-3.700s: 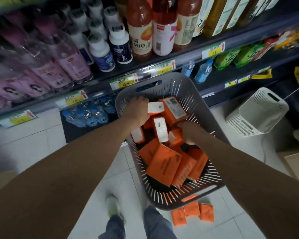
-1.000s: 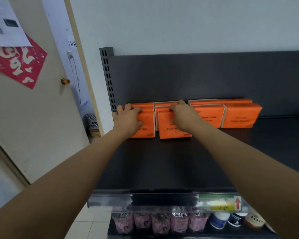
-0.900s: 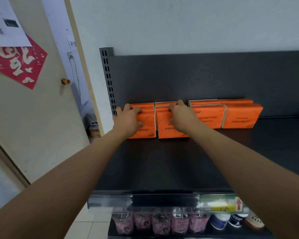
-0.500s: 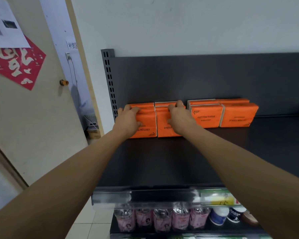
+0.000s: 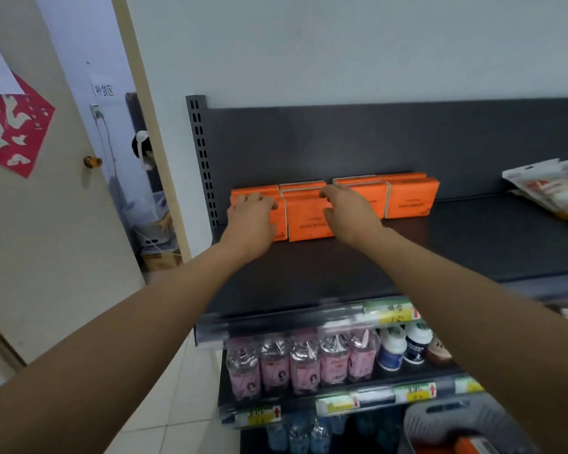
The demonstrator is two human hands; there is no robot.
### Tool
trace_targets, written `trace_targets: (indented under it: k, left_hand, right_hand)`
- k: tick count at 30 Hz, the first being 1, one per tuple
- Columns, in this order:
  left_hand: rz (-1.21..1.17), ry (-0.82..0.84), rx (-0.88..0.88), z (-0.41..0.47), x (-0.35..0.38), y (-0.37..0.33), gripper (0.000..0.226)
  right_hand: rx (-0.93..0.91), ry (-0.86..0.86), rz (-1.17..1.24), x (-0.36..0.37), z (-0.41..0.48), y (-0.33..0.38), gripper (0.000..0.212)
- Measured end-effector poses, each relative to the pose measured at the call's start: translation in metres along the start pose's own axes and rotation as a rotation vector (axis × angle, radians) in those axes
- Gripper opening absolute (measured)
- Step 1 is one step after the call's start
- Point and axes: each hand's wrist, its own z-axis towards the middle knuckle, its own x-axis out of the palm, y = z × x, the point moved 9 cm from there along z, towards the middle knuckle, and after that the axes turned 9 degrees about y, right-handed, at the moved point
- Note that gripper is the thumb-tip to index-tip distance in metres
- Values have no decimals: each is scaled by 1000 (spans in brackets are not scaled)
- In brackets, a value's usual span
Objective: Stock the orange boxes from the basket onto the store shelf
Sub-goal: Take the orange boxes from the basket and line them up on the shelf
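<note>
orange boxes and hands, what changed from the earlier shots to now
Left hand and right hand left the basket, set two boxes at the shelf's left end and nudged the second back into line. Hands stay on them; the right-hand boxes are unmoved.

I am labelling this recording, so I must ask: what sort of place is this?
Most likely a small shop: price tags run along the edge of a dark metal shelf, rows of bottles stand below it, and the left hand and right hand touch orange boxes lined up like stock.
</note>
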Motion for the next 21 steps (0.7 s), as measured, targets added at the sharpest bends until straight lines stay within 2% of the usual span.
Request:
trace_targets:
  k: [7,14,18,21]
  left_hand:
    - [-64,53,326,-65,13,-86,32]
    - [-180,238,572,-147,74,-184,29]
    - [-252,425,652,-190,124,-234,26]
    - [-262,599,676,-217,170,-261,26]
  right_hand:
    - [111,-49,-16,-25,-99,-14,30]
    - [397,-4,-60,-16,-237,-79,30]
    - [608,170,-82,3,-320,-135,29]
    - [697,335,-82,18,-372,-168,32]
